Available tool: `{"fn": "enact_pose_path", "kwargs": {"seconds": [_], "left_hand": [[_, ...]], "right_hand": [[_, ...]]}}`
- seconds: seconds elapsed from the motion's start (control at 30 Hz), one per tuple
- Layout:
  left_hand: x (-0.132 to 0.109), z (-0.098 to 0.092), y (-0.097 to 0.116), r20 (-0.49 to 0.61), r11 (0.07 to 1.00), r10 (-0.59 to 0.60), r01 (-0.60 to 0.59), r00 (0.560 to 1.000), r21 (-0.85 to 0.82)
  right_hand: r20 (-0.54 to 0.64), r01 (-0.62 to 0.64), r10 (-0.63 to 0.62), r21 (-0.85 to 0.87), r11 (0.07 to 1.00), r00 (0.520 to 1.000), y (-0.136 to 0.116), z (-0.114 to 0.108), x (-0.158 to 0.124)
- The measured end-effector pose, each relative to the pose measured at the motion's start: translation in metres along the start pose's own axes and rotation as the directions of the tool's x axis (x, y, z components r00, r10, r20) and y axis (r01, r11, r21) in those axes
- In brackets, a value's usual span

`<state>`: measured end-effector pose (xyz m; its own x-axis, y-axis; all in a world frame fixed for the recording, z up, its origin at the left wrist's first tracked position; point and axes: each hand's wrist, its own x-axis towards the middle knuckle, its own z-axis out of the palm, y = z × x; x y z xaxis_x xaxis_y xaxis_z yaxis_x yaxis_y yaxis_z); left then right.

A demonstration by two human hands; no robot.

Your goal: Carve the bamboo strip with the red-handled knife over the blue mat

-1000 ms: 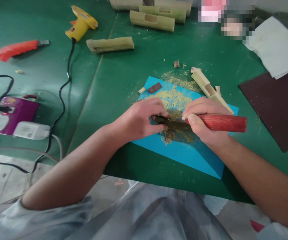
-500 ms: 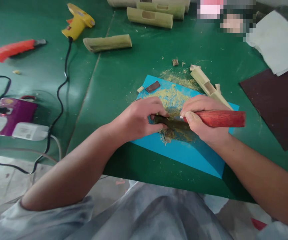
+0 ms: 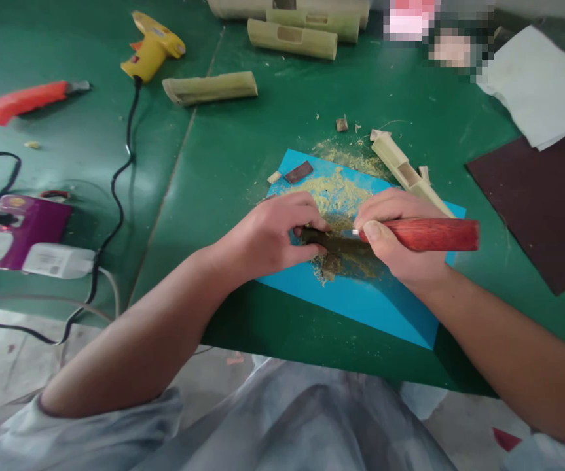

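A dark bamboo piece (image 3: 344, 244) lies over the blue sheet (image 3: 400, 320), its left end pinched between the thumb and fingers of my left hand (image 3: 282, 232). My right hand (image 3: 400, 242) is closed round a carving knife (image 3: 429, 234) with a thick red wooden handle. The knife's short metal blade points left and meets the upper edge of the bamboo piece, near my left fingertips. Its very tip is hard to make out. Pale shavings (image 3: 338, 190) are scattered on the sheet behind my hands, and a small brown scrap (image 3: 331, 265) sits just in front of the piece.
A notched bamboo strip (image 3: 400, 160) rests across the sheet's far edge. Farther back are bamboo tubes (image 3: 292, 39), a yellow glue gun (image 3: 154, 49) and a red utility knife (image 3: 31, 101). A purple power socket (image 3: 21, 229) with cables stands left; dark board (image 3: 532, 216) and white paper (image 3: 542, 85) lie right.
The whole view has shifted very slightly. Both hands keep their grips, and the blade stays at nearly the same spot on the bamboo piece.
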<state>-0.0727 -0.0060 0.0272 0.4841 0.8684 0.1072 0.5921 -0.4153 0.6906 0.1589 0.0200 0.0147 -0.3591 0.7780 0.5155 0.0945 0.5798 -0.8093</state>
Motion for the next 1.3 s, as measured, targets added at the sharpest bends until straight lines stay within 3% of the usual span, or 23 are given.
{"fn": "enact_pose_path", "kwargs": {"seconds": [0.47, 0.73, 1.0, 1.3], "left_hand": [[0.001, -0.001, 0.003, 0.033, 0.994, -0.025, 0.021, 0.999, 0.109], [0.001, -0.002, 0.004, 0.041, 0.994, -0.087, 0.084, 0.995, 0.064], [0.002, -0.002, 0.005, 0.053, 0.99, -0.062, 0.055, 0.997, 0.127], [0.0, -0.001, 0.002, 0.043, 0.993, -0.035, 0.03, 0.998, 0.116]], "right_hand": [[0.033, 0.012, -0.013, 0.026, 1.0, 0.999, 0.001, -0.001, 0.002], [-0.075, 0.048, -0.046, 0.032, 0.998, 0.996, 0.002, 0.0, -0.002], [-0.154, 0.089, -0.084, 0.031, 0.996, 0.985, 0.007, 0.002, -0.006], [-0.047, -0.021, 0.026, 0.107, 0.994, 0.999, 0.001, 0.004, -0.002]]}}
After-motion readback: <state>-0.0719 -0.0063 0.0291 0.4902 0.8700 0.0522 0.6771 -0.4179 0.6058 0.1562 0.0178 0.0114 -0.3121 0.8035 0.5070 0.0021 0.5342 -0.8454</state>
